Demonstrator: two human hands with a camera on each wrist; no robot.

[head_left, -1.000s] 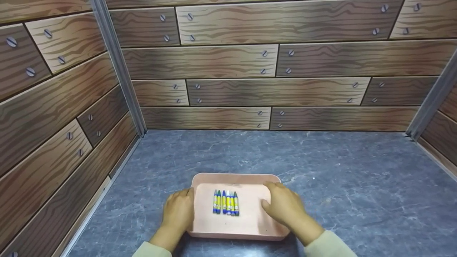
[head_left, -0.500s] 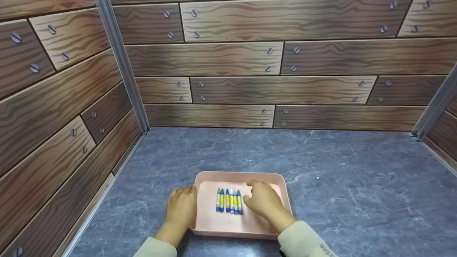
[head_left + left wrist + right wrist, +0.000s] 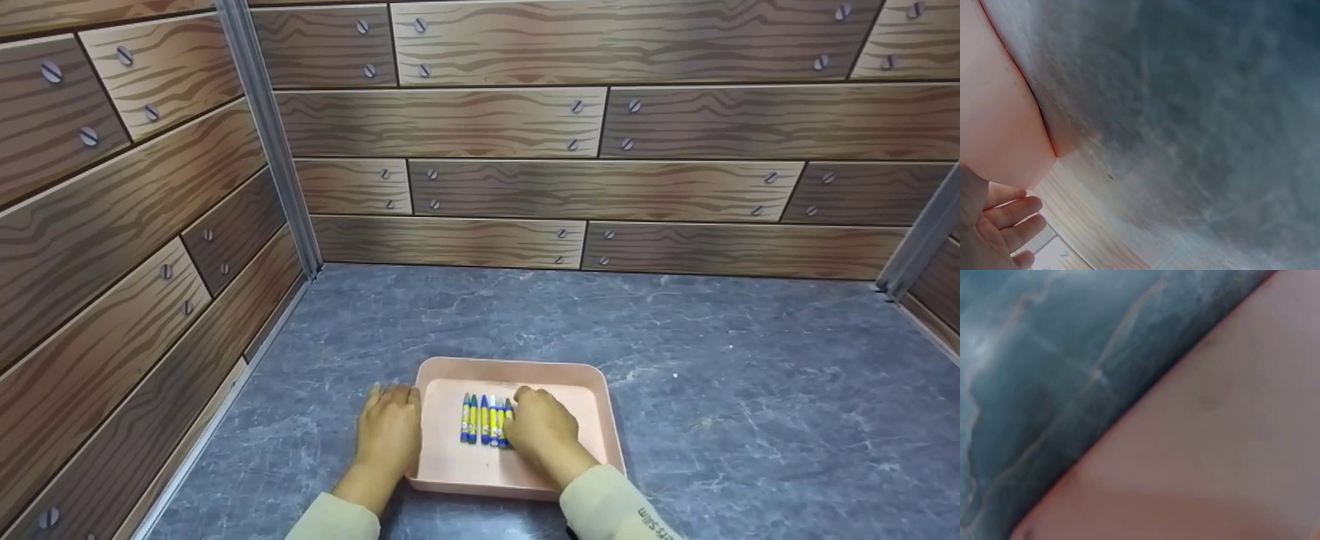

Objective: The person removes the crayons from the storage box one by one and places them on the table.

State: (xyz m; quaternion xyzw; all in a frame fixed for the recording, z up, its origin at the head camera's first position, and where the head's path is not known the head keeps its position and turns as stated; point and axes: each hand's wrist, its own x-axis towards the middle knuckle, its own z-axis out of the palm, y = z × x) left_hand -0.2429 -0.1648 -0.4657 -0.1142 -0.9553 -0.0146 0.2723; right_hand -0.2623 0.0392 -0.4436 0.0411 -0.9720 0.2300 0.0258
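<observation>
A row of crayons (image 3: 485, 421) with yellow-and-blue wrappers and blue and green tips lies inside a shallow pink tray (image 3: 450, 469) in the head view. My right hand (image 3: 546, 431) is over the tray at the right end of this row. Its thumb overlaps the rightmost crayon, with the index fingertip near that crayon's far end and a gap between the two. Alongside the tray's left wall rests my left hand (image 3: 390, 431); the left wrist view shows its fingers (image 3: 1021, 214) loosely extended by the tray's pink outer wall (image 3: 999, 107). The right wrist view holds no fingers, only the tray's wall (image 3: 1213, 439).
A blue-grey marbled tabletop (image 3: 750, 420) lies under the tray and reaches back to a wood-plank-patterned wall (image 3: 480, 187). Another such wall (image 3: 135, 240) rises at the left, joined by a grey metal corner post (image 3: 274, 142). Small white specks (image 3: 675, 375) dot the tabletop at the right.
My right hand has left the tray's right rim and moved left over the tray to the crayons. The left hand stays at the left wall. The head view has shifted slightly.
</observation>
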